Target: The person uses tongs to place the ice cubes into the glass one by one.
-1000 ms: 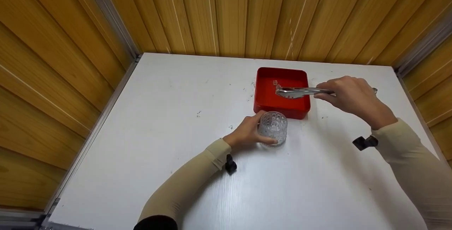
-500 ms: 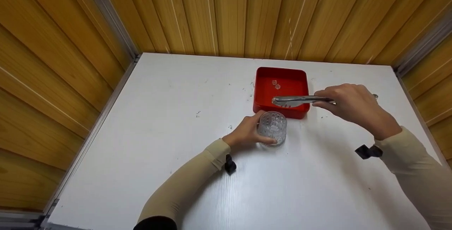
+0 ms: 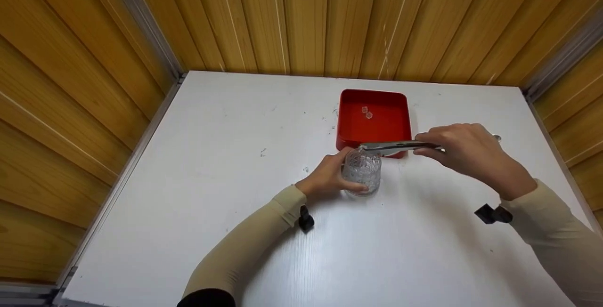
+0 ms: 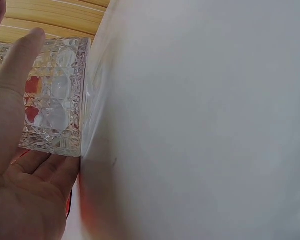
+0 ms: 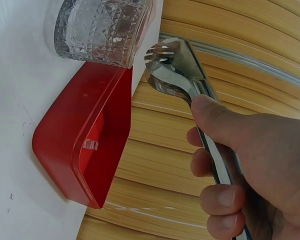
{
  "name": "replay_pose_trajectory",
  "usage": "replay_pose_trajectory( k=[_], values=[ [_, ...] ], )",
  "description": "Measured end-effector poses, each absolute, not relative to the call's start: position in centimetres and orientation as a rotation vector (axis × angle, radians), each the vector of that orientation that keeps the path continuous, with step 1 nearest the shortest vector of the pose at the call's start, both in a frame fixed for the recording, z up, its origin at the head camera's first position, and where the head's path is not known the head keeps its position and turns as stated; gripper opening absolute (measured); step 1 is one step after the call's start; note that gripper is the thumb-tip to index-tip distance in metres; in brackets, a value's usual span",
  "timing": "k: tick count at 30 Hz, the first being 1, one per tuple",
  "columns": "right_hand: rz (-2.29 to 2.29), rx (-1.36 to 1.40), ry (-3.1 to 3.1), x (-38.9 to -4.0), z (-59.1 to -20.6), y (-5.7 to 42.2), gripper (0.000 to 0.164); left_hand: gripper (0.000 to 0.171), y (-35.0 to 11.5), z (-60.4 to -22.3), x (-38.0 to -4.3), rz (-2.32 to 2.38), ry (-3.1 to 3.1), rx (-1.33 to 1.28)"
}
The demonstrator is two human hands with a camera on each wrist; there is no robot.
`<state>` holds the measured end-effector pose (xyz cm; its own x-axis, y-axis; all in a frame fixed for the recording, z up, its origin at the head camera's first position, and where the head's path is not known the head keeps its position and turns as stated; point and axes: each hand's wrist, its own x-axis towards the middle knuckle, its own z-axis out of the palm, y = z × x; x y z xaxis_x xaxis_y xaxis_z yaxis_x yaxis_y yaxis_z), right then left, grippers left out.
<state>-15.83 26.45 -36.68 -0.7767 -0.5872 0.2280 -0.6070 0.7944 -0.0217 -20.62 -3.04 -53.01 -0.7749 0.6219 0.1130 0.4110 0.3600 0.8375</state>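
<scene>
My left hand grips a clear cut-glass tumbler standing on the white table. In the left wrist view the thumb lies along the near wall of the glass, with the fingers on its other side. Metal serving tongs are held by my right hand, thumb on one side and fingers on the other. Their tips are over the tumbler's rim. Something small and clear shows at the tips, but I cannot tell what it is. Two clear cubes lie inside the red tray behind the glass.
The tray's near side stands close behind the tumbler. Small dark marks and clear specks dot the white table to its left. Wooden plank walls with metal corner rails enclose the back and sides.
My right hand has brought the tongs from over the red tray toward me, to the tumbler's rim. The two cubes stay in the tray. My left hand still holds the glass in place.
</scene>
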Motion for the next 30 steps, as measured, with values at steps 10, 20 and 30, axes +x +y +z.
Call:
replay_pose_trajectory(
  k=[10,20,30],
  values=[
    [0.16,0.976,-2.751,-15.66,-37.03,26.4,0.019,0.081,-3.06,-52.94,-20.62,1.376,2.398,0.928],
    [0.151,0.977,-2.722,-15.72,-37.2,26.35,0.017,0.083,-3.1,-52.95,-20.68,1.331,2.448,0.984],
    [0.156,0.985,-2.735,-15.76,-37.37,26.39,0.02,0.083,-3.0,-52.96,-20.76,1.324,2.454,0.983]
  ],
)
